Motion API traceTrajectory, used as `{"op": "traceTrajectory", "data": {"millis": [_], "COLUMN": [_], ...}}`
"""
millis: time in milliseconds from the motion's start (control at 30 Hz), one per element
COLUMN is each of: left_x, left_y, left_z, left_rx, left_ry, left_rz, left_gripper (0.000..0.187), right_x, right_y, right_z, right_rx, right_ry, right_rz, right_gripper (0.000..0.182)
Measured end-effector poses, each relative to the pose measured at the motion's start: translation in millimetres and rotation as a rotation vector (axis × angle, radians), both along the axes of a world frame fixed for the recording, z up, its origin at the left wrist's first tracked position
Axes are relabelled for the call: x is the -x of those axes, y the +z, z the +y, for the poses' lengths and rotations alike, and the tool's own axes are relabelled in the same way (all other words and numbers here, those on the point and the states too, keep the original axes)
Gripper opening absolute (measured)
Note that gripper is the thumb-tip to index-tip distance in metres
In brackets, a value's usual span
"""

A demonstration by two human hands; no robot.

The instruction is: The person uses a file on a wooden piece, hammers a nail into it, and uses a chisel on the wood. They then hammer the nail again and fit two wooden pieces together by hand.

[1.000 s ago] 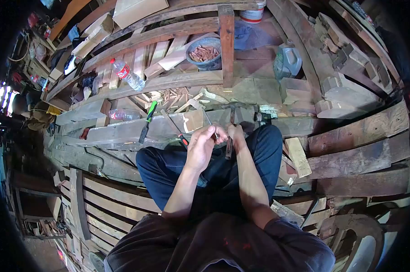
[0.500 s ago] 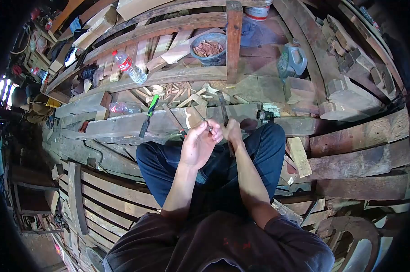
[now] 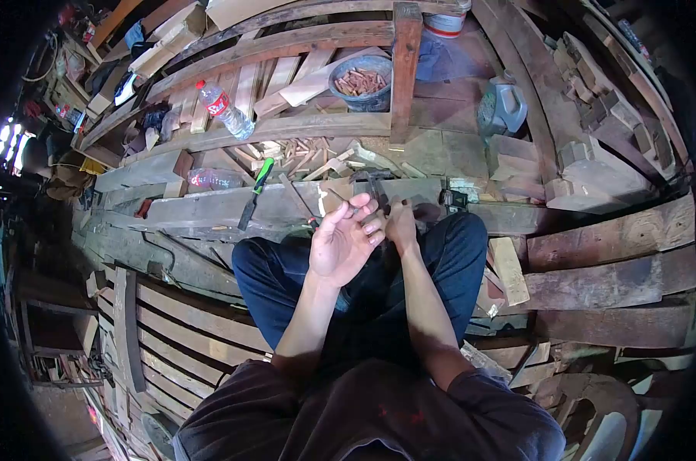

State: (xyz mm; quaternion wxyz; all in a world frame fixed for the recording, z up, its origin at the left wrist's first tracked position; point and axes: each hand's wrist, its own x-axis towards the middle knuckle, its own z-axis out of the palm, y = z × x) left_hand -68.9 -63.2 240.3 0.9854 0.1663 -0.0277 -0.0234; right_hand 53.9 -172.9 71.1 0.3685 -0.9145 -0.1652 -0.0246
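My left hand (image 3: pixel 343 250) is raised palm up over my lap, fingers curled, pinching what looks like a thin dark stick (image 3: pixel 337 194); much of it is hidden by the fingers. Close beside it on the right, my right hand (image 3: pixel 400 224) is closed around the handle of a hammer. The dark hammer head (image 3: pixel 372 176) is above the wooden beam (image 3: pixel 232 206) in front of my knees. On that beam lie a chisel with a green and black handle (image 3: pixel 262 175) and, nearer the left hand, a thin flat tool (image 3: pixel 295 194) with a red end.
A bucket of wooden pegs (image 3: pixel 361 82) stands behind a low rail. One plastic bottle (image 3: pixel 226 111) leans at the rail and another bottle (image 3: pixel 212 179) lies by the beam. Wood offcuts (image 3: pixel 305 156) are scattered beyond it. A jug (image 3: pixel 503 106) and wood blocks (image 3: pixel 594 173) are at right.
The hammer has turned so its head now shows crosswise above the beam. My left hand has shifted slightly right and opened its fingers a little. The view has shifted slightly.
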Motion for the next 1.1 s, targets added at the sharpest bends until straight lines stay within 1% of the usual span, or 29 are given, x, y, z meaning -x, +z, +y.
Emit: {"op": "traceTrajectory", "data": {"millis": [33, 67, 167, 200, 300, 333, 433, 467, 567, 600, 633, 700, 767, 800, 833, 867, 900, 967, 1000, 1033, 1100], "left_x": [0, -1, -3, -4, -9, -11, -12, -12, -13, -12, -12, -13, -13, -14, -14, -14, -13, -14, -15, -15, -16], "left_y": [-2, -4, -15, -17, -42, -51, -68, -73, -80, -87, -94, -109, -112, -114, -117, -119, -122, -129, -127, -125, -134], "left_z": [0, 0, 0, -1, 0, 0, -2, -3, -8, -8, -8, -8, -15, -16, -16, -14, -11, -10, -11, -11, -8], "left_rx": [0.008, 0.015, 0.034, 0.043, 0.037, 0.012, -0.112, -0.171, -0.272, -0.309, -0.334, -0.382, -0.382, -0.414, -0.445, -0.499, -0.555, -0.642, -0.712, -0.782, -0.797], "left_ry": [-0.007, -0.009, -0.006, 0.011, 0.047, 0.075, 0.143, 0.166, 0.236, 0.249, 0.263, 0.284, 0.355, 0.371, 0.384, 0.396, 0.414, 0.458, 0.462, 0.468, 0.437], "left_rz": [0.007, 0.0, 0.041, 0.075, 0.155, 0.21, 0.31, 0.335, 0.462, 0.483, 0.503, 0.54, 0.568, 0.564, 0.557, 0.593, 0.631, 0.56, 0.56, 0.562, 0.564], "left_gripper": [0.028, 0.028, 0.027, 0.027, 0.026, 0.028, 0.032, 0.036, 0.037, 0.039, 0.037, 0.035, 0.031, 0.032, 0.032, 0.031, 0.03, 0.024, 0.023, 0.023, 0.023], "right_x": [-2, -3, -6, -5, -2, 5, 11, 11, 17, 17, 16, 14, 18, 16, 16, 17, 12, 16, 15, 14, 13], "right_y": [1, 3, 25, 27, 32, 45, 55, 58, 70, 69, 64, 45, 59, 46, 40, 35, 37, 51, 48, 44, 40], "right_z": [1, 0, 0, 0, -4, -5, -10, -12, -12, -12, -10, -2, -4, -1, 2, 5, 4, 2, 3, 2, 2], "right_rx": [-0.065, -0.184, -0.569, -0.597, -0.827, -1.053, -1.047, -0.999, -0.94, -0.915, -0.879, -0.801, -0.588, -0.564, -0.569, -0.604, -0.49, -0.535, -0.555, -0.543, -0.522], "right_ry": [0.002, -0.044, -0.02, -0.031, 0.063, 0.147, 0.245, 0.288, 0.354, 0.392, 0.424, 0.48, 0.442, 0.467, 0.452, 0.44, 0.46, 0.449, 0.481, 0.472, 0.465], "right_rz": [-0.122, -0.128, 0.085, 0.112, 0.208, 0.342, 0.404, 0.417, 0.439, 0.457, 0.419, 0.337, 0.414, 0.42, 0.368, 0.302, 0.399, 0.366, 0.299, 0.312, 0.345], "right_gripper": [0.033, 0.023, 0.016, 0.008, 0.004, 0.007, 0.009, 0.007, 0.011, 0.007, 0.002, 0.009, 0.021, 0.025, 0.027, 0.028, 0.027, 0.027, 0.022, 0.023, 0.023]}}
